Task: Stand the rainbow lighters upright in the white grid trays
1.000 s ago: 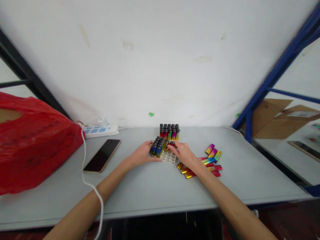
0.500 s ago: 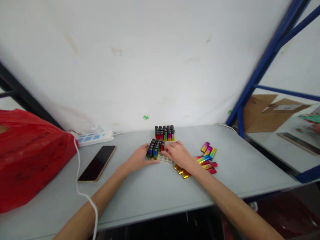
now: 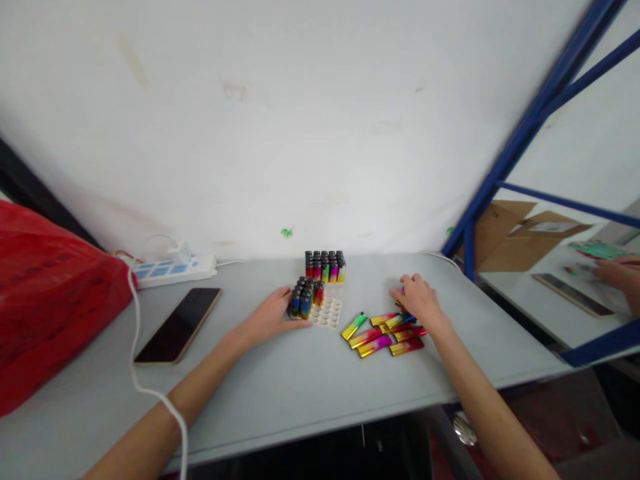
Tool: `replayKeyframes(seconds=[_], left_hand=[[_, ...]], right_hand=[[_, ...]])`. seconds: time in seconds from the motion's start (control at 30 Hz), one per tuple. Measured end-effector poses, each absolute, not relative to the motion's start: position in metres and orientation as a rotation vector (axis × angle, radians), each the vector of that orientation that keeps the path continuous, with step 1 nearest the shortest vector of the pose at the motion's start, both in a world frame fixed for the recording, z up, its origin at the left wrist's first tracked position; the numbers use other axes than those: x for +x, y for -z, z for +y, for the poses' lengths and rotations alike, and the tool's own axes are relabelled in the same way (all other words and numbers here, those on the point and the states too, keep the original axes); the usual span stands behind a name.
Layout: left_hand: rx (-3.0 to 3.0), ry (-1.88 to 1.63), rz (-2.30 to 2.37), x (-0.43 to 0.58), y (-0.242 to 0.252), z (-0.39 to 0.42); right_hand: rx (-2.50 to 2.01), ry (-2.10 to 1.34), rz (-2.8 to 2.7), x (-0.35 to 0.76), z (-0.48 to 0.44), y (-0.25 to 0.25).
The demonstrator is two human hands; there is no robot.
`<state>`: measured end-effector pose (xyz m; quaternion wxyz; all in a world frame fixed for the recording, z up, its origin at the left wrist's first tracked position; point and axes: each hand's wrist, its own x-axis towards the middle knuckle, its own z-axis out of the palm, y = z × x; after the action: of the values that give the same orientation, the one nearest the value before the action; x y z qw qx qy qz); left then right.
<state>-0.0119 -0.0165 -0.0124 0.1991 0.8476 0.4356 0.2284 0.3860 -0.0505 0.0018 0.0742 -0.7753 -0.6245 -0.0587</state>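
Note:
My left hand (image 3: 278, 311) is wrapped against the left side of a white tray (image 3: 329, 313) with round holes. Several upright lighters (image 3: 303, 299) fill the tray's left part; its right part shows bare holes. Behind it stands a block of upright colourful lighters (image 3: 325, 267). My right hand (image 3: 418, 297) is over the far right of a pile of loose shiny lighters (image 3: 375, 345), its fingers bent down; what they touch is mostly hidden.
A black phone (image 3: 178, 327), a white power strip (image 3: 177, 271) with a cable, and a red bag (image 3: 55, 300) lie on the left. Blue shelf posts (image 3: 469, 250) rise at right. Beyond them are a cardboard box (image 3: 505, 237), another phone (image 3: 573, 295) and another person's hand (image 3: 617, 273).
My right hand has moved from the tray rightward to the loose lighters. My left hand stays at the tray. The view has shifted slightly.

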Motion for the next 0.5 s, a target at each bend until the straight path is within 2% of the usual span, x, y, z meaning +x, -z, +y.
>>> replayKeyframes(seconds=[0.23,0.5], left_hand=[[2.404,-0.611,1.247,-0.013,0.015,-0.015],[2.408,-0.564,1.236,-0.012,0.012,-0.017]], right_hand=[[-1.785,-0.218,-1.953,0.373,-0.013,0.005],[-1.092,-1.029,-1.523,0.309,0.0,-0.025]])
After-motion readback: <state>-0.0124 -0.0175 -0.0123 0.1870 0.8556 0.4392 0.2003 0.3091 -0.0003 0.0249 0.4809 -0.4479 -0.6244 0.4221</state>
